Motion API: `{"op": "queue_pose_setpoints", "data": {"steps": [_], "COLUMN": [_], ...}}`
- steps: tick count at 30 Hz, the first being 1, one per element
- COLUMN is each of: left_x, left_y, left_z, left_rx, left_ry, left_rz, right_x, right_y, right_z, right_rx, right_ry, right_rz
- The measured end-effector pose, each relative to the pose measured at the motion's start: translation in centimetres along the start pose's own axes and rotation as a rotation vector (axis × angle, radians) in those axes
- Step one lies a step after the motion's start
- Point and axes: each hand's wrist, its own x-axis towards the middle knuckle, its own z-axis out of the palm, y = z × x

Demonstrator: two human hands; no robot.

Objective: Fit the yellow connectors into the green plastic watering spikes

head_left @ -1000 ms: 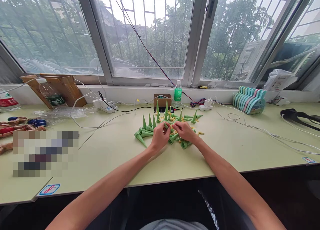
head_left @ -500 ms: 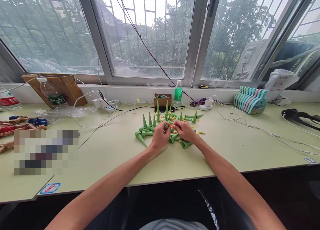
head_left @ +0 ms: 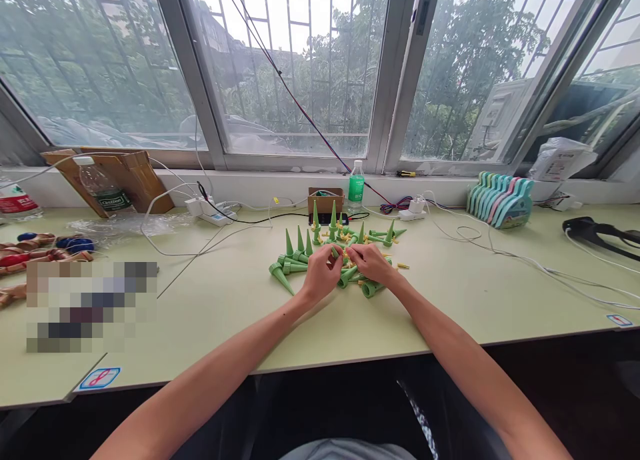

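Observation:
My left hand (head_left: 323, 273) is closed on a small green plastic piece (head_left: 335, 251), the tip of which shows between thumb and fingers. Close beside it, my right hand (head_left: 370, 263) is pinched, its fingertips facing the left ones; what it grips is hidden. Around both hands lie green cone-shaped plastic spikes (head_left: 281, 276), some on their sides. Behind them several more green spikes (head_left: 333, 221) stand upright, with small yellow plastic fittings (head_left: 388, 260) among them. A loose yellow piece (head_left: 403, 266) lies right of my right hand.
Behind the spikes stand a small cardboard box (head_left: 326, 200) and a green-labelled bottle (head_left: 357, 185). White cables (head_left: 493, 247) and a power strip (head_left: 220, 215) lie along the back. Pastel plastic pieces (head_left: 500, 200) stand in a row at right; beaded items (head_left: 50, 247) lie at left.
Hands and arms stay almost in place. The yellow bit seen between the fingertips earlier is now barely visible or hidden.

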Motion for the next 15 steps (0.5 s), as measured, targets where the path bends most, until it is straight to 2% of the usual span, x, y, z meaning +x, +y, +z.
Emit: {"op": "queue_pose_setpoints", "data": {"steps": [15], "left_x": [0.01], "left_y": [0.06], "left_z": [-0.04], "left_rx": [-0.029], "left_ry": [0.009], "left_rz": [-0.041], "right_x": [0.01], "right_y": [-0.27], "right_z": [-0.03], "right_rx": [0.021], "right_ry": [0.043], "right_rz": [0.012]}}
